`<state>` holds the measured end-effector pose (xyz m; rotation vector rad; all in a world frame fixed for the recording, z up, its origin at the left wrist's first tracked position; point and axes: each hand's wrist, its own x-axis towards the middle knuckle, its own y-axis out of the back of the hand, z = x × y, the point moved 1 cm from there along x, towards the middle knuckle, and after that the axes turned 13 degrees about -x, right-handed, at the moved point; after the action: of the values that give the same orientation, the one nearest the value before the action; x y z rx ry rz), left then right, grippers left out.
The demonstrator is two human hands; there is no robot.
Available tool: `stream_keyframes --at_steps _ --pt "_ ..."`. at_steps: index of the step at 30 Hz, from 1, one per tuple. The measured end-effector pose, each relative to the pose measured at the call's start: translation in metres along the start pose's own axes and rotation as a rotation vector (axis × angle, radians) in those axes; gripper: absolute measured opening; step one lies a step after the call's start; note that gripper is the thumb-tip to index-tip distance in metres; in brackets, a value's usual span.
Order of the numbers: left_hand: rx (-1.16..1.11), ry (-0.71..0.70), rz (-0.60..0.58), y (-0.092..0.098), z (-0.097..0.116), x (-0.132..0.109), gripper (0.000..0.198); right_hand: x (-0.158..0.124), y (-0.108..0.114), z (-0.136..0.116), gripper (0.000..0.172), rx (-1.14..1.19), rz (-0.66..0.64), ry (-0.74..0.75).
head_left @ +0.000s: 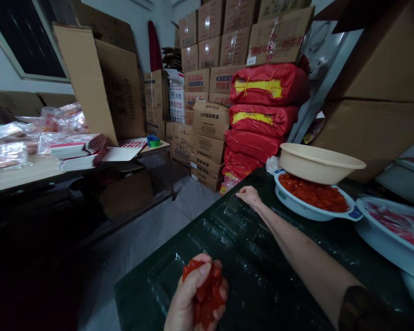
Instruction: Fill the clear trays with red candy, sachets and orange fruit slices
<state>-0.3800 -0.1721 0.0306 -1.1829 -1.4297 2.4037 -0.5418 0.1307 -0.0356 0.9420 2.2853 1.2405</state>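
My left hand (184,301) is closed around a handful of glossy red-orange pieces (209,294), small and wet-looking, their exact kind unclear. It is above the near part of the dark green table (131,287). Stretched out toward the table's far end, my right hand (250,196) has its fingers curled together; whatever is between them is too small to make out. Beneath and between both hands lie several clear plastic trays (227,219), hard to see against the dark surface. A white basin of red-orange pieces (310,193) stands to the right of my right hand.
An empty cream basin (320,161) rests partly over the white one. Another basin with plastic-covered red contents (400,220) is at right. Red wrapped bundles (262,122) and cardboard boxes (210,117) are stacked behind. A side table at left bears folded cartons (77,149) and plastic packs (10,156).
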Motion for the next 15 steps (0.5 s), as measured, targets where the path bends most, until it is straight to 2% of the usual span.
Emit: stream_keyframes --at_steps 5,9,12,15 --pt "0.019 -0.005 0.014 -0.001 -0.001 0.001 0.034 0.005 0.008 0.007 0.029 -0.008 0.021 -0.114" --pt "0.014 -0.016 0.008 -0.002 -0.004 0.002 0.031 0.008 0.025 0.014 0.029 0.055 -0.085 -0.213" --pt "0.028 -0.006 0.016 -0.002 -0.006 0.002 0.032 0.003 0.036 0.019 0.022 0.068 -0.158 -0.187" --pt "0.04 0.022 0.004 -0.002 -0.008 0.002 0.034 -0.003 0.038 0.022 0.02 0.033 -0.176 -0.116"
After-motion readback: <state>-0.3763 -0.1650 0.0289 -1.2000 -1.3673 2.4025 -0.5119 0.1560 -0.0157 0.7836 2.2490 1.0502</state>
